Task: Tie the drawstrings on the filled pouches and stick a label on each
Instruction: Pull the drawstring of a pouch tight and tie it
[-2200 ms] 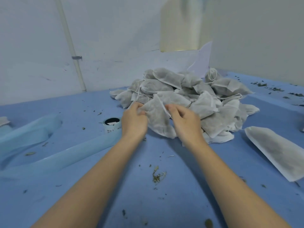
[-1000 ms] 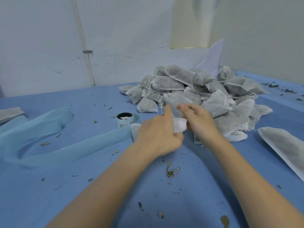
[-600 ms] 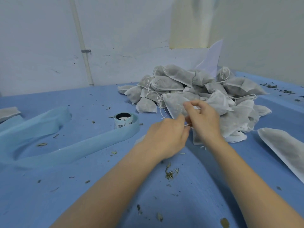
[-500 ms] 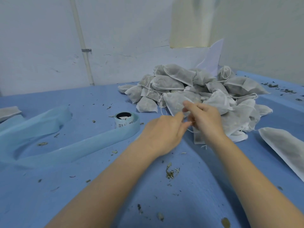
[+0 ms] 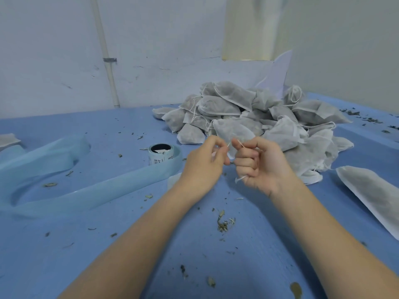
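On the left: a long pale blue strip lies looped on the blue surface.
Roll: a label roll stands just left of the hands. No label is on the held pouch that I can see.
Left hand: the left hand pinches a thin white string at its fingertips.
Right hand: the right hand is curled tight on the string. One bit runs over its first finger and a tail pokes out under the fist.
Pouch: the pouch being tied sits just behind the two hands, with its top by the fingers.
Pile: many more pouches are heaped behind, to the right. One flat pouch lies alone at the far right.
What is inside: each pouch looks full of dark dry leaves. Bits of leaf lie loose on the surface.
What could go wrong: the string is thin, so it could slip out of the pinch and the knot would come loose. A hard pull might tear the soft top and spill leaves. Strings in the pile could get caught in this one too.
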Motion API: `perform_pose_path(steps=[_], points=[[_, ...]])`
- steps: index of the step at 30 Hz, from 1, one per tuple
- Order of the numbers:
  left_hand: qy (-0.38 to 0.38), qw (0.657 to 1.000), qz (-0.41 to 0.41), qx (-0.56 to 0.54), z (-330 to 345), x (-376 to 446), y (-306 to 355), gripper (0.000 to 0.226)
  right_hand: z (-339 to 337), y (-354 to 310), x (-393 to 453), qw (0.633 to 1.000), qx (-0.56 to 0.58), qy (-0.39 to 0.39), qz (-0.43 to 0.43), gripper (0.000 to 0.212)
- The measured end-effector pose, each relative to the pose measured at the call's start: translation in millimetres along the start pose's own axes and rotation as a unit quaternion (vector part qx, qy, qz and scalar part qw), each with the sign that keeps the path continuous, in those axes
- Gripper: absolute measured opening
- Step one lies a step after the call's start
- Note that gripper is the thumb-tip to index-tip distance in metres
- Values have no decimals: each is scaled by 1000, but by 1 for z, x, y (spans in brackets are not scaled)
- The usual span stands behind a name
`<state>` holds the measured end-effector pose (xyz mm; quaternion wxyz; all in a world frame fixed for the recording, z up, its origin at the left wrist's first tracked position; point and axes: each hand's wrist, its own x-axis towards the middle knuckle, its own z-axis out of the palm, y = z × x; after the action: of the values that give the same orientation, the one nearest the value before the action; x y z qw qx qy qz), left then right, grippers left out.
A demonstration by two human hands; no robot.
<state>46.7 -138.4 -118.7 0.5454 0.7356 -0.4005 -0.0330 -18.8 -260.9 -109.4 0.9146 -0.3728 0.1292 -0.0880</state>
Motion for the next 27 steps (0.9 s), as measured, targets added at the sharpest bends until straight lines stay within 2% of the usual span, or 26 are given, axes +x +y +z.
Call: perform_pose_path(steps=[3, 6, 9, 12, 16, 20, 23, 27], points=[[61, 995, -25, -75, -1, -1, -2, 6, 4, 6, 1, 1000, 7, -18, -19, 23], [109, 987, -35, -115, -3, -3, -3, 16, 8, 11, 0, 998, -37, -48, -33, 36], [121, 986, -41, -109, -4, -5, -4, 20, 8, 13, 1, 992, -104, -52, -47, 40], [115, 989, -48, -83, -3, -7, -5, 23, 9, 14, 0, 973, -216, -30, -68, 41], [111, 987, -69, -90, -5, -6, -7, 22, 14, 16, -3, 901, -415, 11, -126, 45], [120, 977, -102, -140, -5, -5, -9, 15, 16, 21, -4, 855, -490, 49, -160, 44], [127, 976, -115, -131, -4, -4, -10, 12, 15, 26, -2, 823, -531, 66, -190, 38], [127, 981, -113, -98, -2, -3, -12, 15, 12, 32, 1, 733, -626, 93, -250, 27]])
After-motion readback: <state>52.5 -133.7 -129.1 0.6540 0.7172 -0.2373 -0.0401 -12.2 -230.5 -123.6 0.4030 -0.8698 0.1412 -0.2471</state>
